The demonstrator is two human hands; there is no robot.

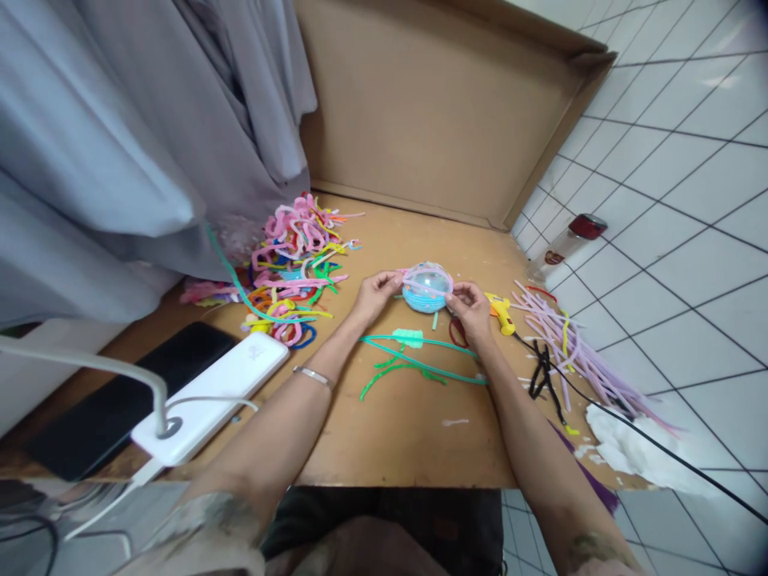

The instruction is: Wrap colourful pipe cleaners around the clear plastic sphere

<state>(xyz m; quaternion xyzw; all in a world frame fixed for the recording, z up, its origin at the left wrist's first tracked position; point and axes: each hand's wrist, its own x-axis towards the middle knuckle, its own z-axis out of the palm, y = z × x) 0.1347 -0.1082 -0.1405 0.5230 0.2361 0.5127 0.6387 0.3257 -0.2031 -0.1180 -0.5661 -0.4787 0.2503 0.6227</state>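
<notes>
A small round ball (427,280), clear on top and wrapped in light blue coils around its lower half, sits above the table between my two hands. A pale pink-lilac pipe cleaner (420,286) runs across its front. My left hand (378,293) pinches the strip's left end at the ball's left side. At the right side, my right hand (471,308) has thumb and fingers closed on the strip's other end, close to the coils. Below the hands lie teal pipe cleaners (432,370), green fuzzy pieces (396,370) and a light green patch (408,338).
A pile of colourful pipe cleaners (300,232) lies left. A yellow glue gun (501,312), lilac pipe cleaners (576,352), black strips (543,376) and white fluff (636,448) lie right. Nearer left are a white power bank (216,400) and a black phone (132,400). Cardboard (438,112) stands behind.
</notes>
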